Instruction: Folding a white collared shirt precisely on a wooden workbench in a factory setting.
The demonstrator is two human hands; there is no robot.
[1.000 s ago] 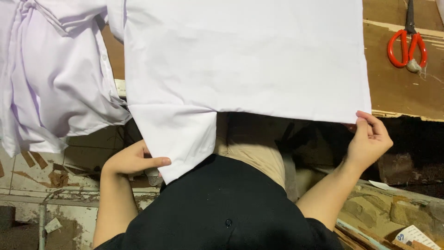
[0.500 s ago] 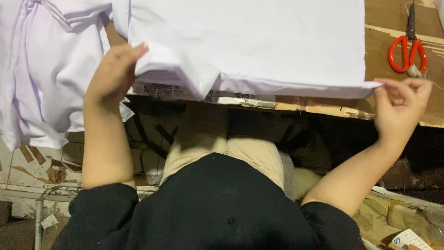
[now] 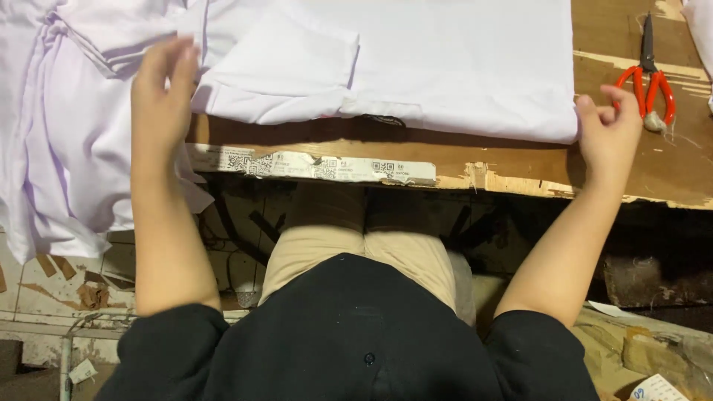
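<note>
- The left hand [image 3: 165,93] is open and blurry (it looks mid-move), so I can't tell for sure if it touches the cloth.
- The right hand [image 3: 610,132] has loosely curled fingers at the corner of the white shirt [image 3: 416,59], and seems to hold nothing.
- The shirt lies folded flat on the brown table [image 3: 520,167], near its front edge.
- A bump could slide it off.
- The red scissors [image 3: 650,82] sit close and could snag it.

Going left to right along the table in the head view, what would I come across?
Heap of white garments hanging off the edge → left hand → folded white shirt → right hand → orange-handled scissors.
</note>
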